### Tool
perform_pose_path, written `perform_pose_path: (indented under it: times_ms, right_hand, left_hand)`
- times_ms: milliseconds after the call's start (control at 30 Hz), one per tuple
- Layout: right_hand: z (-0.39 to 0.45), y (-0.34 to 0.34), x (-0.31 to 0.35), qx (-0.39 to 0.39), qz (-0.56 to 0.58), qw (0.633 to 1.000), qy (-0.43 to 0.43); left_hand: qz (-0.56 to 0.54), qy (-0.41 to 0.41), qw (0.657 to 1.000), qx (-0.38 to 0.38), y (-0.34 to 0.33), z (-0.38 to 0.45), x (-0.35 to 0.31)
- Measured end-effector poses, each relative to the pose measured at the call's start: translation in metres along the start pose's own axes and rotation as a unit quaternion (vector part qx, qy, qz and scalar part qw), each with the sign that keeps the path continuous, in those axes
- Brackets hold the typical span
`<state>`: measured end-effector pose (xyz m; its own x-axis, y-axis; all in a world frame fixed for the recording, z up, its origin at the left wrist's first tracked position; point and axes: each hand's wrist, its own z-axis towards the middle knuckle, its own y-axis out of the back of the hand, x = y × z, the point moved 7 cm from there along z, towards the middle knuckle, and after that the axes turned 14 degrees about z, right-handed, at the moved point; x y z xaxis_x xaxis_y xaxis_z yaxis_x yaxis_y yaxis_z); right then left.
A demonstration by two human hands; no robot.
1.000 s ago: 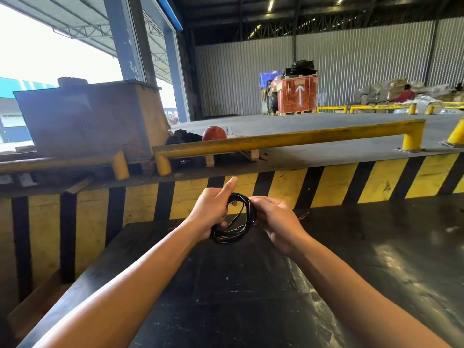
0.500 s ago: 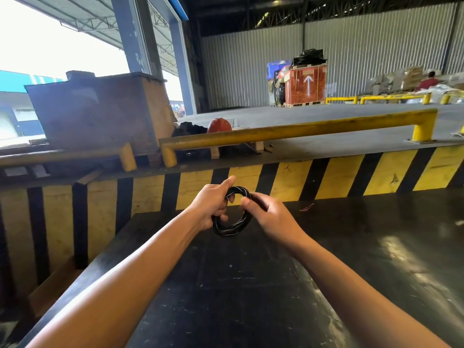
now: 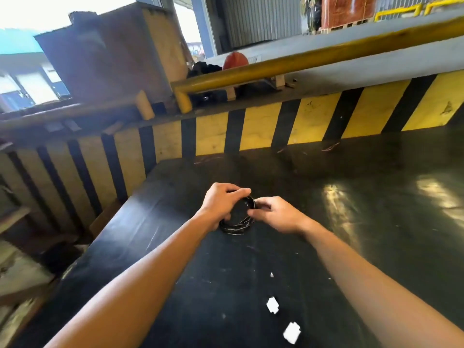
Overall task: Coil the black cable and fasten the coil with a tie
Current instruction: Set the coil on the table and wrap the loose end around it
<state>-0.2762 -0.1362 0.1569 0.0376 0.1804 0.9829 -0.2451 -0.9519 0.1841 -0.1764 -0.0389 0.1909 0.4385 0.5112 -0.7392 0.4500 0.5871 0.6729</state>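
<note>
The left hand (image 3: 221, 204) is closed around the coiled black cable (image 3: 237, 222), fingers curled over the top of the loops and the thumb hidden beneath. The coil sits between the two hands, its lower arc hanging just below the left palm and close over the dark surface (image 3: 376, 222); whether it touches the surface cannot be told. The right hand (image 3: 276, 214) pinches the coil's right edge with thumb and fingertips. A tie cannot be made out in the blur. Nearer the person than both hands, two white scraps (image 3: 272, 305) lie on the surface. Beyond the hands stands a yellow-and-black striped wall (image 3: 263, 126), topped by a yellow rail (image 3: 301, 64).
</note>
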Motion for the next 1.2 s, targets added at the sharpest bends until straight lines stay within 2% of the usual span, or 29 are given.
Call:
perform_pose_path:
  times_ms: [67, 133, 233, 367, 500, 600, 667, 733, 867, 1033, 1200]
  right_hand:
    - [-0.011, -0.009, -0.045, 0.043, -0.002, 0.996, -0.084]
    - [-0.023, -0.012, -0.091, 0.042, -0.037, 0.988, -0.146]
    - [-0.041, -0.019, -0.159, 0.054, -0.162, 0.959, -0.224]
    - [-0.069, -0.040, -0.214, 0.063, -0.208, 0.926, -0.309]
    - [-0.071, -0.057, -0.211, 0.019, -0.280, 0.929, -0.241]
    - [-0.069, -0.068, -0.210, 0.031, -0.299, 0.928, -0.218]
    - [-0.065, -0.069, -0.210, 0.022, -0.224, 0.948, -0.225]
    - [-0.052, -0.056, -0.191, -0.026, -0.084, 0.974, -0.211]
    - [-0.023, -0.007, -0.119, -0.120, 0.143, 0.977, -0.100]
    - [-0.007, 0.047, -0.036, -0.113, 0.227, 0.967, 0.014]
    - [-0.009, 0.079, 0.022, -0.094, 0.224, 0.967, 0.079]
  left_hand:
    - [0.041, 0.039, 0.998, 0.001, -0.016, -0.014, 0.035]
    - [0.098, 0.062, 0.993, 0.003, -0.027, -0.029, 0.065]
    - [0.165, 0.069, 0.984, 0.024, -0.045, -0.046, 0.097]
    - [0.177, 0.088, 0.979, 0.047, -0.057, -0.060, 0.118]
    - [0.180, 0.097, 0.977, 0.055, -0.059, -0.065, 0.123]
    - [0.183, 0.104, 0.975, 0.067, -0.062, -0.065, 0.125]
    - [0.188, 0.101, 0.974, 0.076, -0.064, -0.063, 0.126]
    - [0.190, 0.096, 0.974, 0.080, -0.063, -0.058, 0.120]
    - [0.169, 0.075, 0.977, 0.103, -0.059, -0.039, 0.085]
    - [0.068, 0.001, 0.991, 0.114, -0.050, -0.018, 0.010]
    - [-0.027, -0.057, 0.990, 0.129, -0.039, -0.005, -0.054]
